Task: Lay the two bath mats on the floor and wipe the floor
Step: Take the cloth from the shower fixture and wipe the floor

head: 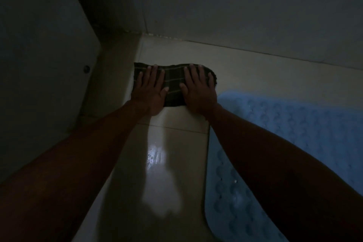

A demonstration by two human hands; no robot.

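Observation:
A dark checked cloth [173, 82] lies flat on the pale tiled floor [176, 120] near the corner of the room. My left hand [150, 89] presses down on its left part with the fingers spread. On the cloth's right part my right hand [198, 88] presses flat too, fingers apart. A blue bath mat [294, 124] with round bumps lies on the floor to the right, partly under my right forearm. Only this one mat shows.
A dark door or panel [49, 65] with a small round fitting [86, 68] stands at the left. The back wall [235, 6] meets the floor just beyond the cloth. A wet, shiny patch [157, 163] reflects light on the tiles between my arms. The room is dim.

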